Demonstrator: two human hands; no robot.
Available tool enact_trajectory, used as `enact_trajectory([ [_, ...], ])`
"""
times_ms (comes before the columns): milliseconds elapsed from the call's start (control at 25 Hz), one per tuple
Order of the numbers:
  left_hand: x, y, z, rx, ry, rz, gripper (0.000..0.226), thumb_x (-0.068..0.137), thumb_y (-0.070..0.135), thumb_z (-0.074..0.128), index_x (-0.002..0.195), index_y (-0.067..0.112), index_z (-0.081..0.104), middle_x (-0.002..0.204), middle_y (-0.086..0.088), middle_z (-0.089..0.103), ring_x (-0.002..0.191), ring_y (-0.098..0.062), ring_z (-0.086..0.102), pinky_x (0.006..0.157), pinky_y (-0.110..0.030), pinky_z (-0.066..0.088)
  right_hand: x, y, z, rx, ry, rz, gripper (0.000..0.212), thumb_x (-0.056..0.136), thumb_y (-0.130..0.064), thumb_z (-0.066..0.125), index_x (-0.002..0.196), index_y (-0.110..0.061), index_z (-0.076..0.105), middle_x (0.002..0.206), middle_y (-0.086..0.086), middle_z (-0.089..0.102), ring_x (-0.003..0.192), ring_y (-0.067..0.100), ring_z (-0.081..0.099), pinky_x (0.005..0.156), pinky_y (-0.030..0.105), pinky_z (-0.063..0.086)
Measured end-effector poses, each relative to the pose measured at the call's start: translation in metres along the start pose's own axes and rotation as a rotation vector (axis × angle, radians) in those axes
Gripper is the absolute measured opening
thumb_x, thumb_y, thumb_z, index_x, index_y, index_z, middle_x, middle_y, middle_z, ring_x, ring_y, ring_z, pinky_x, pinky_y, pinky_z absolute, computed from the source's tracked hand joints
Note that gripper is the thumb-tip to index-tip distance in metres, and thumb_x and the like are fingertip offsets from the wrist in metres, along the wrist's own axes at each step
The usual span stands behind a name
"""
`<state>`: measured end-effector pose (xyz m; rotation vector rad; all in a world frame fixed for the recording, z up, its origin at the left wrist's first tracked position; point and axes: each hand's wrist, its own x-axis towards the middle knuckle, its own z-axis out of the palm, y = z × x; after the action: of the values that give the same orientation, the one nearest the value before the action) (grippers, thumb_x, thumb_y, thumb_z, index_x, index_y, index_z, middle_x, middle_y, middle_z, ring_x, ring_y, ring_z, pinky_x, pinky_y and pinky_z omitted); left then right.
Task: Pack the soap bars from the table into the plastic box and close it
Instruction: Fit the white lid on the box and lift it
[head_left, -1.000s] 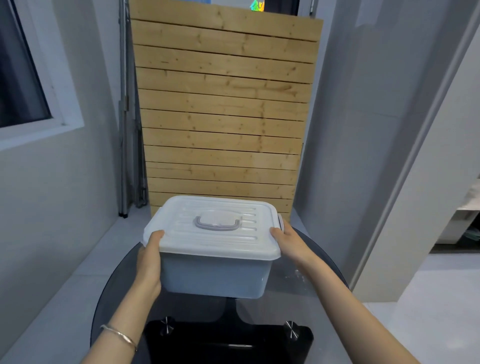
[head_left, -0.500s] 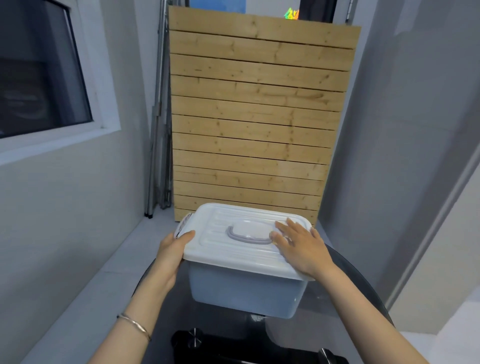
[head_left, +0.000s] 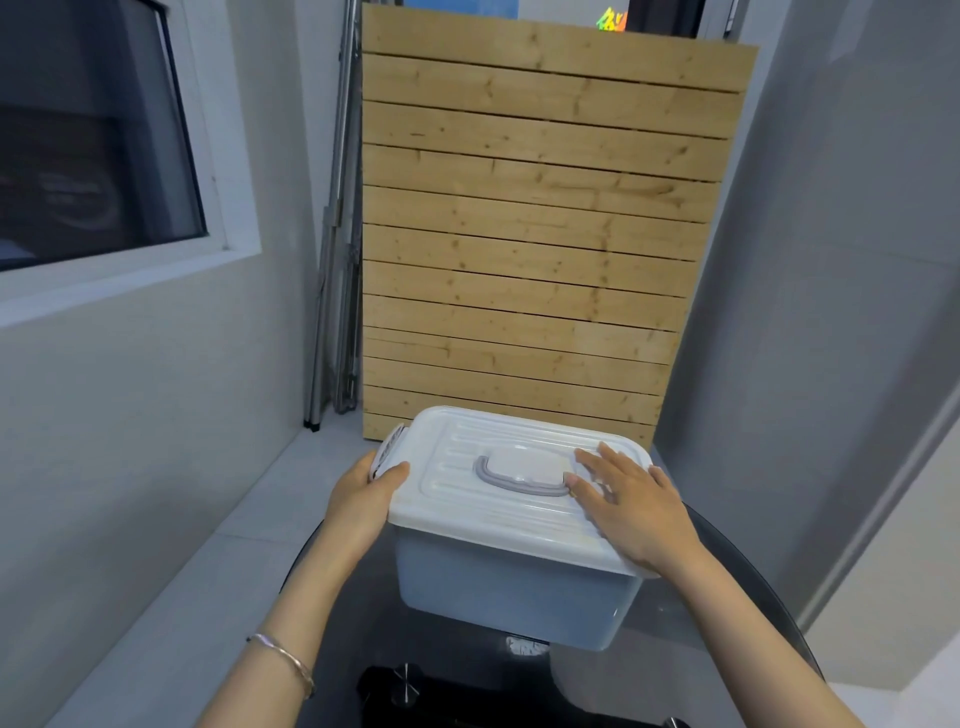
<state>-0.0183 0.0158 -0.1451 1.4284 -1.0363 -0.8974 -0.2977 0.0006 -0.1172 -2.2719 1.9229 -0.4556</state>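
Head view: lid hides plastic box contents.

— What sits on the table?
— A pale blue plastic box, upright, turned slightly askew.
— Closed?
— Its white ribbed lid is on, grey handle flat; left-side latch flipped outward.

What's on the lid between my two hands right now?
In the head view, the grey carry handle lies folded flat on the white lid, between the left hand at the side latch and the right hand resting flat.
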Motion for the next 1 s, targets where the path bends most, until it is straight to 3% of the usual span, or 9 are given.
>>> enact_trajectory([
  [80, -0.003, 0.003, 0.0, 0.093, -0.002, 0.033, 0.028, 0.089, 0.026, 0.05, 0.116, 0.027, 0.058, 0.095, 0.014, 0.064, 0.085, -0.001, 0.058, 0.062, -0.019, 0.041, 0.0, 0.001, 0.001, -0.01, -0.007, -0.005, 0.056, 0.094, -0.059, 0.024, 0.145, -0.038, 0.031, 0.16, -0.006, 0.021, 0.147, 0.013, 0.018, 0.121, 0.04, 0.006],
  [160, -0.005, 0.006, -0.002, 0.238, -0.011, 0.046, 0.032, 0.09, 0.031, 0.043, 0.119, 0.027, 0.057, 0.105, 0.006, 0.066, 0.092, -0.01, 0.059, 0.068, -0.024, 0.043, -0.001, 0.0, 0.0, 0.007, 0.013, -0.007, 0.055, 0.094, -0.058, 0.027, 0.144, -0.036, 0.035, 0.158, -0.005, 0.025, 0.146, 0.013, 0.021, 0.121, 0.04, 0.009],
  [280, -0.009, 0.011, -0.001, 0.603, 0.016, 0.094, 0.045, 0.092, 0.04, 0.035, 0.134, 0.024, 0.042, 0.13, -0.004, 0.056, 0.115, -0.024, 0.051, 0.089, -0.036, 0.042, -0.011, -0.005, -0.005, 0.226, 0.199, -0.002, 0.05, 0.093, -0.052, 0.039, 0.134, -0.027, 0.052, 0.146, -0.005, 0.048, 0.134, 0.018, 0.043, 0.113, 0.041, 0.03],
  [320, -0.012, 0.014, 0.002, 0.697, 0.054, 0.202, 0.051, 0.092, 0.043, 0.036, 0.138, 0.021, 0.036, 0.138, -0.005, 0.049, 0.124, -0.025, 0.044, 0.097, -0.038, 0.037, -0.019, -0.008, -0.007, 0.291, 0.298, -0.033, 0.047, 0.092, -0.049, 0.042, 0.13, -0.025, 0.057, 0.139, -0.006, 0.054, 0.129, 0.018, 0.048, 0.109, 0.041, 0.036],
  [400, -0.021, 0.021, 0.015, 0.78, 0.062, 0.498, 0.06, 0.09, 0.052, 0.038, 0.141, 0.022, 0.031, 0.146, 0.0, 0.041, 0.135, -0.021, 0.032, 0.109, -0.036, 0.024, -0.042, -0.011, -0.002, 0.199, 0.428, -0.169, 0.046, 0.09, -0.049, 0.046, 0.123, -0.022, 0.063, 0.132, -0.005, 0.06, 0.126, 0.018, 0.053, 0.108, 0.043, 0.038],
  [480, -0.028, 0.025, 0.029, 0.908, -0.071, 0.641, 0.068, 0.083, 0.067, 0.031, 0.141, 0.032, 0.031, 0.152, 0.008, 0.032, 0.143, -0.014, 0.019, 0.117, -0.035, 0.008, -0.062, -0.003, 0.011, 0.002, 0.414, -0.264, 0.055, 0.084, -0.059, 0.047, 0.121, -0.023, 0.065, 0.134, -0.003, 0.059, 0.127, 0.019, 0.052, 0.109, 0.048, 0.036],
  [640, -0.028, 0.015, 0.039, 1.115, -0.259, 0.605, 0.094, 0.06, 0.09, 0.018, 0.143, 0.045, 0.018, 0.157, 0.014, 0.014, 0.146, -0.012, 0.002, 0.119, -0.041, -0.003, -0.063, 0.015, 0.019, -0.061, 0.361, -0.227, 0.062, 0.079, -0.068, 0.046, 0.121, -0.028, 0.065, 0.132, 0.001, 0.06, 0.122, 0.023, 0.056, 0.105, 0.047, 0.042],
  [760, -0.023, 0.012, 0.046, 1.136, -0.203, 0.585, 0.103, 0.051, 0.095, 0.018, 0.142, 0.046, 0.019, 0.157, 0.013, 0.017, 0.146, -0.015, 0.009, 0.117, -0.04, 0.003, -0.049, 0.024, 0.02, -0.088, 0.394, -0.292, 0.062, 0.08, -0.068, 0.046, 0.118, -0.024, 0.068, 0.124, 0.003, 0.065, 0.111, 0.025, 0.062, 0.098, 0.041, 0.046],
  [1000, -0.001, 0.017, 0.069, 1.145, -0.163, 0.561, 0.099, 0.057, 0.091, 0.025, 0.141, 0.04, 0.027, 0.155, 0.008, 0.025, 0.144, -0.019, 0.017, 0.116, -0.041, 0.013, -0.015, 0.038, 0.017, -0.046, 0.342, -0.253, 0.065, 0.079, -0.071, 0.042, 0.127, -0.03, 0.06, 0.132, 0.0, 0.058, 0.12, 0.021, 0.054, 0.102, 0.035, 0.04],
])
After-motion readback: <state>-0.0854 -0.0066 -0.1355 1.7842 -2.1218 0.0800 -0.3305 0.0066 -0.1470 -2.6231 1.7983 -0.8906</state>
